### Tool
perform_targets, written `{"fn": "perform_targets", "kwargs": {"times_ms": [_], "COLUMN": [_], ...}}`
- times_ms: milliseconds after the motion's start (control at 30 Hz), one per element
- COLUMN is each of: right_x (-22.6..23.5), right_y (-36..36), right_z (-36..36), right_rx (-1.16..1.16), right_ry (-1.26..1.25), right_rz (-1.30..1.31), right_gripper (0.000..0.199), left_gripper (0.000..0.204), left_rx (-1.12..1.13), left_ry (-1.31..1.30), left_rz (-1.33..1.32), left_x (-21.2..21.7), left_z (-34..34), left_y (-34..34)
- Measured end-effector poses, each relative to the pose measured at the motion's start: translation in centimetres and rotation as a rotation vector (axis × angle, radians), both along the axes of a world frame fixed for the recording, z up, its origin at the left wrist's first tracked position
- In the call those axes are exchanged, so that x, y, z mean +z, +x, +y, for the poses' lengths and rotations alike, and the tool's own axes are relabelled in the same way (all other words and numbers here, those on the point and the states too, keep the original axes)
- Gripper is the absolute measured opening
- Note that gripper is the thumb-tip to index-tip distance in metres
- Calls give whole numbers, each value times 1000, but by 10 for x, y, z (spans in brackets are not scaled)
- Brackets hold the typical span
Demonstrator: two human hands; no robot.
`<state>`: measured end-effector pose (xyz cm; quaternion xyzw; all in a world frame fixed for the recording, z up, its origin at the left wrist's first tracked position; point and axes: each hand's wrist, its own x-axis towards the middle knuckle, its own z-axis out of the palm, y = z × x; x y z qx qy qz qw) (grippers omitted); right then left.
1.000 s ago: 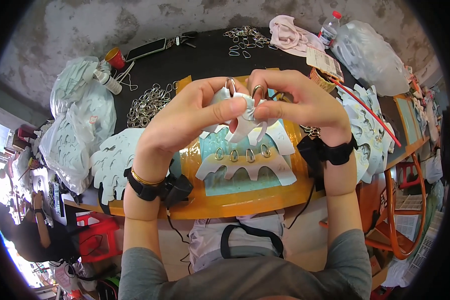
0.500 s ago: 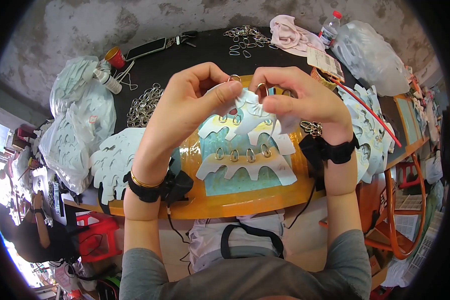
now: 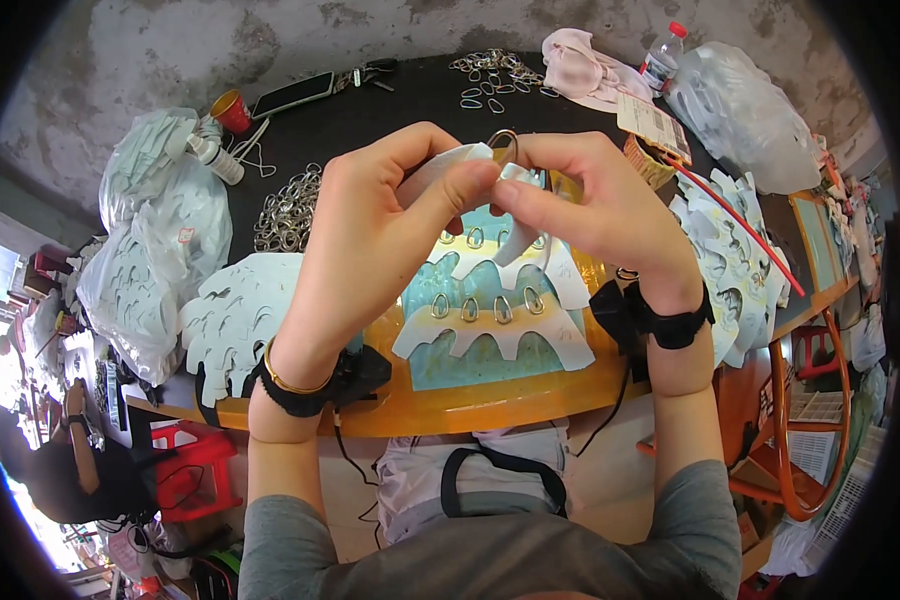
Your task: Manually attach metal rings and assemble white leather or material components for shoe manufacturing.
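My left hand (image 3: 395, 215) and my right hand (image 3: 600, 200) meet above the far part of the work board, thumbs nearly touching. Both pinch one white, leather-like cut piece (image 3: 448, 168), which is bent between the fingers; one strip of it hangs below my right thumb. A metal oval ring (image 3: 506, 140) stands up between the fingertips, partly hidden by them. Below, a scalloped white strip (image 3: 490, 333) lies on the teal sheet (image 3: 440, 375) with several oval rings along its yellowish upper edge. Behind it lies another such strip (image 3: 566, 283), partly covered by the hands.
Loose rings lie in a pile (image 3: 288, 210) at left and another pile (image 3: 492, 72) at the back. White cut pieces (image 3: 235, 310) are stacked at left, more (image 3: 730, 260) at right. A red stick (image 3: 740, 225) leans from a small basket (image 3: 650, 160). A phone (image 3: 295, 97) lies behind.
My fingertips have come closer together. The white piece is bent differently, with a flap now raised by my left fingers. One ring shows between the hands where two showed before.
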<state>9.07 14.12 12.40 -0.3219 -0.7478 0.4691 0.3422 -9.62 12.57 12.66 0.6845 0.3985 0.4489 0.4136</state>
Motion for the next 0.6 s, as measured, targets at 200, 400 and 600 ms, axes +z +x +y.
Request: {"fn": "perform_targets", "kwargs": {"times_ms": [200, 400, 600], "right_x": [3, 2, -14], "right_y": [2, 4, 6], "right_z": [-2, 1, 15], "right_rx": [137, 235, 178], "right_ry": [-10, -68, 8], "right_rz": [171, 224, 252], "right_gripper": [18, 18, 14], "left_gripper": [31, 30, 24], "left_rx": [-391, -568, -269], "left_ry": [-372, -621, -162], "left_rz": [-382, -596, -245], "left_x": [-12, -9, -4], "left_z": [6, 8, 7], "left_y": [-4, -4, -5]}}
